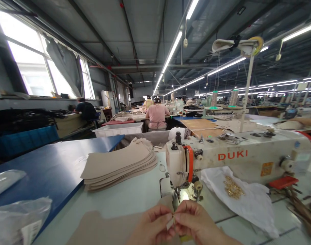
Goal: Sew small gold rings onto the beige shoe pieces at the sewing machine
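Note:
In front of the sewing machine (181,166), my left hand (155,223) and my right hand (193,221) meet with fingers pinched. A small pale strip (170,223) shows between my left thumb and fingers. Right beside it, at my right fingertips, is a tiny gold-coloured metal piece (173,218), its shape mostly hidden. A beige fabric panel (101,226) lies on the pale table under and left of my left hand. Right of the needle area, a heap of gold-coloured metal pieces (233,187) rests on a white cloth (257,204).
A stack of beige panels (119,163) stands left of the machine. Beyond it is a blue tabletop (65,163) with clear plastic bags (19,217). A red part (283,182) sits under the machine arm. Ahead, a person in pink (157,114) sits facing away.

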Tool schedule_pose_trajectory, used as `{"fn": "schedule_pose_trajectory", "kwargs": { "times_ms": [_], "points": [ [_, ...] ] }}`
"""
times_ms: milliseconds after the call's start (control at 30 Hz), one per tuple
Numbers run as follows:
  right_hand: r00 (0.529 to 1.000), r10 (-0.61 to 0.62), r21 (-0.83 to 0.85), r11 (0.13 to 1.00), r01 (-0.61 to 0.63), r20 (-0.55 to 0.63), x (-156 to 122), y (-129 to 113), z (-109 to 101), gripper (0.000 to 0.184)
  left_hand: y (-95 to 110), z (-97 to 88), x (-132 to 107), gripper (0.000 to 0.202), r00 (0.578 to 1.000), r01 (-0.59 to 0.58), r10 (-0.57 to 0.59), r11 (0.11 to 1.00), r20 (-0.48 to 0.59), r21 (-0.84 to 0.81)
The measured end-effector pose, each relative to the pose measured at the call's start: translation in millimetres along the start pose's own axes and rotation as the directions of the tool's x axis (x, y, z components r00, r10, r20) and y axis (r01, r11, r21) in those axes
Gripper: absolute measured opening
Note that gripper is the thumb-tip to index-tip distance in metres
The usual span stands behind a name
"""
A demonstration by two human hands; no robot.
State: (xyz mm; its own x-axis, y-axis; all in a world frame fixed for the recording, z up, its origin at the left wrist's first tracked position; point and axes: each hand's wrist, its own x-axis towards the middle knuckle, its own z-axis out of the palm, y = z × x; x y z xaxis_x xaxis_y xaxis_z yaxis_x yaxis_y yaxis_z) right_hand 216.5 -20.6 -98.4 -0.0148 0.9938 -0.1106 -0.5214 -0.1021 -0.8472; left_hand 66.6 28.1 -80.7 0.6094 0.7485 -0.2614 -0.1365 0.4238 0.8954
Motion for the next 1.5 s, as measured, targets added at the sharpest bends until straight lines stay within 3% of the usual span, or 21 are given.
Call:
{"fn": "schedule_pose_trajectory", "kwargs": {
  "times_ms": [167,333,500,667,800,933,1033,1200,1367,1500],
  "points": [
    [0.998,0.004,0.084,0.996,-0.010,0.064,0,6,-2,0.038,-6,-6.9,9,0.047,0.999,0.022,-0.022,1.000,0.038,0.005],
    [0.997,0.035,0.151,0.987,-0.046,0.075,-1,4,-1,0.038,2,-2.1,3,0.041,0.999,0.021,-0.023,0.998,0.033,0.067],
    [0.998,0.039,0.009,0.999,-0.039,0.056,-1,3,0,0.044,6,3.1,-3,0.035,0.999,-0.003,-0.002,0.992,0.035,0.126],
    [0.985,-0.113,-0.199,0.970,0.138,0.133,2,8,4,0.052,1,-5.5,6,0.018,0.994,-0.108,0.104,0.925,0.030,0.364],
    [0.980,-0.140,-0.382,0.905,0.185,0.141,1,11,5,0.042,0,-10.5,8,0.007,0.977,-0.180,0.212,0.816,0.005,0.550],
    [0.988,-0.119,-0.437,0.887,0.151,0.100,1,10,3,0.030,-4,-14.8,10,0.005,0.971,-0.180,0.238,0.747,-0.005,0.640],
    [0.986,-0.158,-0.509,0.845,0.165,0.057,2,7,2,0.019,-10,-20.5,15,0.006,0.971,-0.174,0.237,0.769,-0.022,0.615],
    [0.971,-0.232,-0.587,0.780,0.217,0.051,1,4,0,0.013,-17,-25.7,23,0.010,0.980,-0.183,0.200,0.889,0.004,0.420],
    [0.964,-0.266,-0.556,0.800,0.225,0.007,1,6,0,0.015,-7,-11.0,17,0.017,0.984,-0.135,0.163,0.945,-0.072,0.297],
    [0.950,-0.312,-0.573,0.782,0.244,-0.022,1,8,1,0.013,-4,-4.5,15,0.023,0.969,-0.185,0.219,0.950,-0.113,0.252]
  ]
}}
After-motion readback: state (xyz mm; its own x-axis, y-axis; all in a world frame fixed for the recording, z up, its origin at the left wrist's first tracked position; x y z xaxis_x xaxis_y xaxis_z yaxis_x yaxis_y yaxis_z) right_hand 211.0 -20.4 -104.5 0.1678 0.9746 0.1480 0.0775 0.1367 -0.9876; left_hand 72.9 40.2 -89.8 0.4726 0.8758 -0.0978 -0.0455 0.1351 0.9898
